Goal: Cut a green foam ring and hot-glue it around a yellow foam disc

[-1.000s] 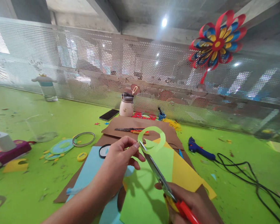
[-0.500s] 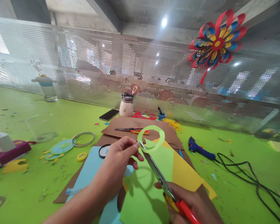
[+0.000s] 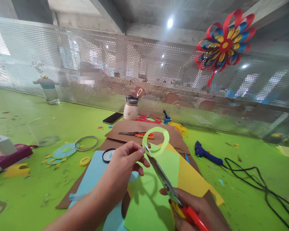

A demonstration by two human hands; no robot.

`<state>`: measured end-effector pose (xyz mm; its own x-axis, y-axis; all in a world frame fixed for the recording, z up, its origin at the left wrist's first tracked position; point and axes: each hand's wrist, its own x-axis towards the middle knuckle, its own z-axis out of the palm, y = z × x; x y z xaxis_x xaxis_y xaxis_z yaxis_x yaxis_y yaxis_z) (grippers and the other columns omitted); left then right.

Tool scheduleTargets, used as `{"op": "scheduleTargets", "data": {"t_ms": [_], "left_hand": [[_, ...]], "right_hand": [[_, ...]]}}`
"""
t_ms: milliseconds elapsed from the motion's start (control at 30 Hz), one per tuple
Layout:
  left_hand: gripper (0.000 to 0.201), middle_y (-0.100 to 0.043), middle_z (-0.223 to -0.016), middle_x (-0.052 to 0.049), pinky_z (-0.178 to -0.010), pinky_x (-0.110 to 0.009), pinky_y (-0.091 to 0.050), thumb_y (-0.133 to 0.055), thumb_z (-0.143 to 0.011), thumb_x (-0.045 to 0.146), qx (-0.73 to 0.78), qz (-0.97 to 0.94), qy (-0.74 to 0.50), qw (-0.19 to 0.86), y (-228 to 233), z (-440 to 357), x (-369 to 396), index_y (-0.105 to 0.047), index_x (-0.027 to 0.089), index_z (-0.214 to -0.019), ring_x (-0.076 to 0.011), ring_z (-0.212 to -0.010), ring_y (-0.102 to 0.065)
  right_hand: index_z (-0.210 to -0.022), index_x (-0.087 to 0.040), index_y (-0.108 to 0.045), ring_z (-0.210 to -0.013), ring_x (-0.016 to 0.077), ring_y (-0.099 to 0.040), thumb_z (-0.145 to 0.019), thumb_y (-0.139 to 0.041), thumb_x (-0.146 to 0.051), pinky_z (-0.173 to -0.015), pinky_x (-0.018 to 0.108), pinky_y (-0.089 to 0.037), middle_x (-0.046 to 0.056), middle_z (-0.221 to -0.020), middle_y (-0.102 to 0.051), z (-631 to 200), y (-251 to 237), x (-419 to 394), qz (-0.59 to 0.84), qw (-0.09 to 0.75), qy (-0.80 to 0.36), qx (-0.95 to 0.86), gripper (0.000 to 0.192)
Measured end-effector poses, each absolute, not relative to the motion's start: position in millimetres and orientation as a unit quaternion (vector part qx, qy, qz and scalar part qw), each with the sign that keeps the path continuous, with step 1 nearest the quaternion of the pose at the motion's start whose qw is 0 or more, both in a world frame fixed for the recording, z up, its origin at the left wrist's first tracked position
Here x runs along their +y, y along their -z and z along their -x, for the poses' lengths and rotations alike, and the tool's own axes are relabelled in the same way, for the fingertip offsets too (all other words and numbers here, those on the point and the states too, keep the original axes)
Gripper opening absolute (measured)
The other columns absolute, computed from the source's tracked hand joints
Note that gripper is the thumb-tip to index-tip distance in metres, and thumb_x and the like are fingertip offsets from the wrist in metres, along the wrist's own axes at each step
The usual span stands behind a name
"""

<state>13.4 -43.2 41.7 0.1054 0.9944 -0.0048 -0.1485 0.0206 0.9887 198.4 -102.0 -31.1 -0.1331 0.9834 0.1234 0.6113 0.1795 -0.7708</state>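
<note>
Between thumb and fingers, my left hand pinches a light green paper ring at its lower left edge and holds it up. My right hand grips a pair of scissors with red and yellow handles. The blade tips meet the ring's edge right beside my left fingertips. Beneath both hands lie a green paper sheet, a yellow sheet and a blue sheet, on top of brown card. The ring casts a shadow on the green sheet.
A blue glue gun with a looped black cable lies right. Left are a metal ring, paper discs, a clear cup and a purple power strip. A phone and jar stand beyond the card.
The paper ring has turned slightly and looks narrower. My hands and the scissors stay almost in the same place.
</note>
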Motion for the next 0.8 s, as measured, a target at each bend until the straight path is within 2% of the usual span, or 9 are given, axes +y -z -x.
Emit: {"op": "scheduleTargets", "data": {"t_ms": [200, 367, 533, 700, 800], "left_hand": [[0.016, -0.056, -0.058, 0.001, -0.046, -0.022, -0.04, -0.056, -0.078, 0.027, 0.441, -0.483, -0.509, 0.559, -41.2, -14.2, -43.1, -0.048, 0.017, -0.068, -0.0115, -0.054, -0.052], [0.017, -0.056, -0.059, 0.001, -0.046, -0.022, -0.04, -0.056, -0.078, 0.027, 0.443, -0.489, -0.505, 0.557, -41.2, -15.0, -42.7, -0.048, 0.017, -0.067, -0.0112, -0.054, -0.051], [0.018, -0.057, -0.058, 0.001, -0.047, -0.023, -0.04, -0.056, -0.079, 0.029, 0.445, -0.495, -0.511, 0.544, -38.7, -14.2, -41.7, -0.048, 0.017, -0.068, -0.011, -0.053, -0.05], [0.017, -0.057, -0.058, 0.001, -0.047, -0.023, -0.04, -0.056, -0.079, 0.028, 0.445, -0.5, -0.503, 0.547, -36.5, -12.8, -41.0, -0.049, 0.017, -0.068, -0.0114, -0.053, -0.05], [0.016, -0.056, -0.059, 0.001, -0.047, -0.023, -0.041, -0.056, -0.079, 0.028, 0.441, -0.496, -0.509, 0.548, -37.1, -13.3, -40.7, -0.049, 0.017, -0.068, -0.0116, -0.054, -0.051]], "right_hand": [[-0.091, -0.018, -0.073, -0.04, 0.0106, -0.049, -0.067, -0.061, -0.018, -0.038, 0.013, -0.038, -0.005, -0.042, -0.05, -195.9, 40.1, -99.9, 0.571, 0.338, -0.293, -0.688, 0.027], [-0.094, -0.02, -0.074, -0.039, 0.01, -0.049, -0.064, -0.059, -0.012, -0.036, 0.013, -0.036, -0.004, -0.046, -0.057, -196.2, 35.2, -100.8, 0.583, 0.323, -0.271, -0.694, 0.035], [-0.094, -0.02, -0.074, -0.044, 0.0103, -0.052, -0.06, -0.06, -0.011, -0.037, 0.013, -0.038, -0.002, -0.06, -0.064, -197.2, 31.6, -102.4, 0.582, 0.334, -0.247, -0.699, 0.037], [-0.095, -0.02, -0.074, -0.044, 0.0123, -0.054, -0.063, -0.061, -0.012, -0.039, 0.014, -0.04, -0.003, -0.048, -0.057, -197.7, 33.2, -102.5, 0.575, 0.336, -0.27, -0.696, 0.036], [-0.095, -0.019, -0.074, -0.051, 0.0152, -0.059, -0.064, -0.063, -0.014, -0.044, 0.015, -0.045, -0.002, -0.05, -0.06, -197.5, 35.0, -101.6, 0.563, 0.344, -0.28, -0.698, 0.033]]}}
